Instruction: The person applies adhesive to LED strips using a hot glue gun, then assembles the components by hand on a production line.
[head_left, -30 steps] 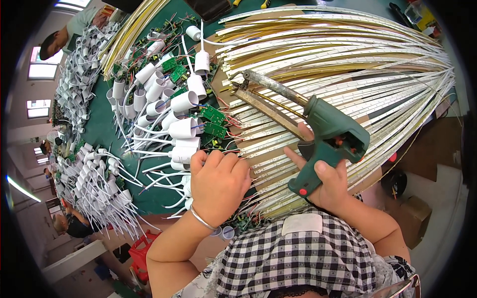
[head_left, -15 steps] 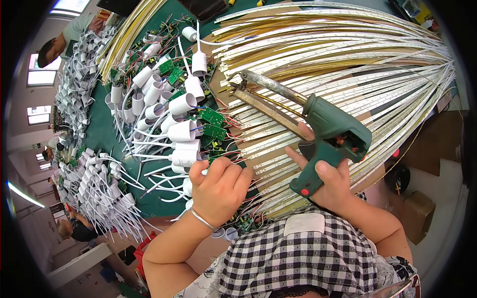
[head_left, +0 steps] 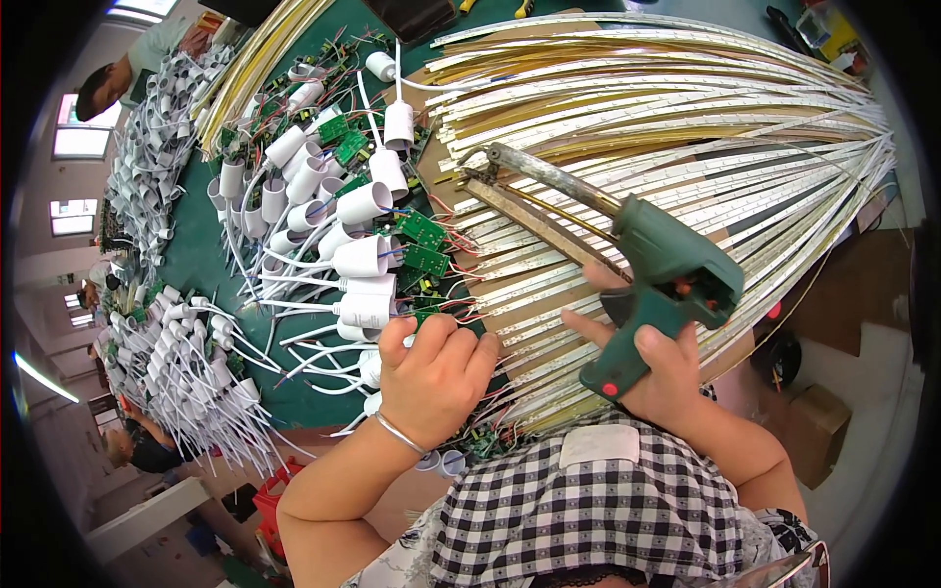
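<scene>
Tool (head_left: 665,240) in right hand (head_left: 667,392), left hand (head_left: 436,377) curled with fingertips hidden

Left: back of hand up, fingers bent and pressed together, tips tucked underneath, out of sight. Cannot tell whether it is pinching anything. It sits at the lower end of the row of green circuit boards (head_left: 423,230) and white cups (head_left: 365,203), next to red wires (head_left: 459,237) and the near ends of the white strips (head_left: 784,167). Metal bangle (head_left: 399,432) on that wrist.

Right: wrapped around the handle of the green, gun-shaped tool, thumb across the near side. Two fingers poke out past the far side, partly extended; palm and remaining fingers are blocked by the handle. Trigger press: cannot tell.

Tool lies slantwise above the strips, metal barrel (head_left: 554,176) toward upper left, its tip near the strip ends and boards. Contact unclear.

Loose parts overlap heavily on the green table (head_left: 201,265); wire ends hard to separate. Dark object (head_left: 407,15) cut by top edge. People at far left small, partly covered by heaped cups. Checked garment (head_left: 549,500) fills bottom centre, cropped below. Black fisheye rim swallows the corners.
</scene>
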Demonstrator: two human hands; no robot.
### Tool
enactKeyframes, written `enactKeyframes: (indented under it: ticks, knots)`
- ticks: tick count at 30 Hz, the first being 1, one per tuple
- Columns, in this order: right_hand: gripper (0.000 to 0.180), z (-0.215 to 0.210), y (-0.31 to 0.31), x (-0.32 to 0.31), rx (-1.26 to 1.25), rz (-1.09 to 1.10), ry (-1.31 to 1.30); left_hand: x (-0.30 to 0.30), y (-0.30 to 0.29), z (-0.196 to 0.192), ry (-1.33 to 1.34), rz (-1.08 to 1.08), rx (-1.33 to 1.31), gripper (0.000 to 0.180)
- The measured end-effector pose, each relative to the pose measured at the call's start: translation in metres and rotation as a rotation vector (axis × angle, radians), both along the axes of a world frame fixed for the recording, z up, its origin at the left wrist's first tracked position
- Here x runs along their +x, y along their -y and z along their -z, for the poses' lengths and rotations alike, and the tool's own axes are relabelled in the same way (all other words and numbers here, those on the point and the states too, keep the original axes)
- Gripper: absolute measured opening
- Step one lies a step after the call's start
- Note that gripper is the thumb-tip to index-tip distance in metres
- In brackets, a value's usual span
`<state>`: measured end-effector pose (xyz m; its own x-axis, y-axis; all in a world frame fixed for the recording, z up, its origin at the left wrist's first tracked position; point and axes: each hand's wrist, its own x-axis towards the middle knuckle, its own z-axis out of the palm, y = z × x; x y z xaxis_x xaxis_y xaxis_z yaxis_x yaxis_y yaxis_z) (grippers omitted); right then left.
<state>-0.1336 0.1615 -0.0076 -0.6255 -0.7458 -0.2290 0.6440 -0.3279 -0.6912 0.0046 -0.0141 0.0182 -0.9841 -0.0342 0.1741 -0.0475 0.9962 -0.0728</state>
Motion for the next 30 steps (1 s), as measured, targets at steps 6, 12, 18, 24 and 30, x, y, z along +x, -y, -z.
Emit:
enactKeyframes:
  ticks: [6,12,18,24,30]
  knots:
    - [0.07,-0.028,-0.055,-0.009,0.401,-0.289,-0.329,0.003,0.003,0.0,0.001,0.0,0.014,0.015]
    - [0.031,-0.031,-0.074,-0.018,0.445,-0.443,-1.296,0.003,0.002,0.0,-0.003,-0.001,0.03,0.015]
    - [0.041,-0.018,-0.086,-0.01,0.508,-0.519,-1.253,0.004,0.003,0.0,0.001,-0.005,0.042,0.015]
    - [0.046,-0.02,-0.082,-0.01,0.51,-0.518,-1.096,0.004,0.003,-0.001,0.014,-0.001,0.039,0.016]
    - [0.043,-0.021,-0.078,-0.01,0.543,-0.556,-1.148,0.003,0.003,-0.001,0.009,0.003,0.041,0.016]
